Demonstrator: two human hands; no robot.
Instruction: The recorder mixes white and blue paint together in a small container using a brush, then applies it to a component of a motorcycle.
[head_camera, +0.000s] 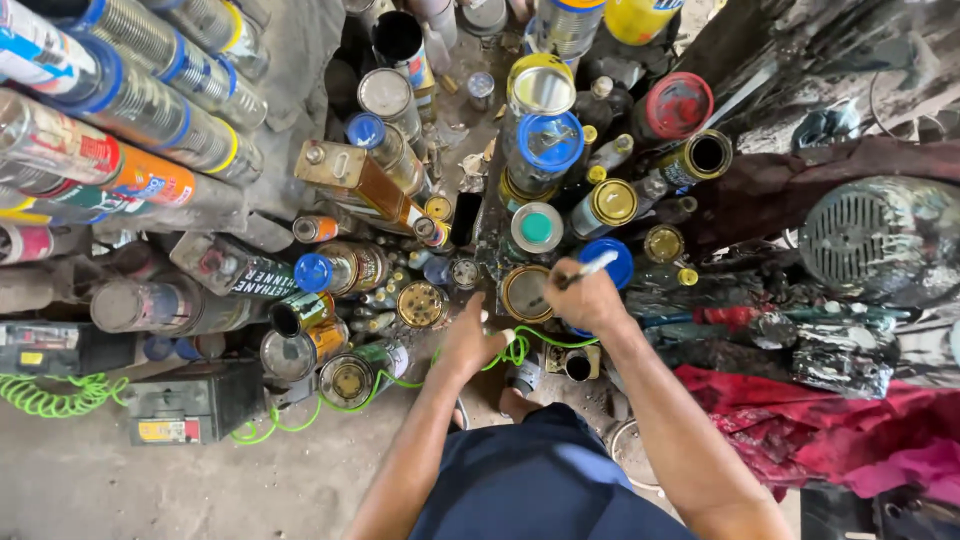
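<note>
Your right hand (585, 297) pinches a thin white-tipped stick (590, 268) over an open gold-rimmed can (524, 293); your left hand (468, 340) rests curled (fingers loosely bent) beside it. Crowded paint tins (540, 140) ring them, a green coiled hose (520, 348) beneath.

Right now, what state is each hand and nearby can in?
right hand: closed on a thin tool, over the gold-lidded can
left hand: fingers down among the cans, apparently empty
gold-lidded can: lid on
black-mouthed can: open
teal-lidded can: capped
green coiled hose: on floor
</note>
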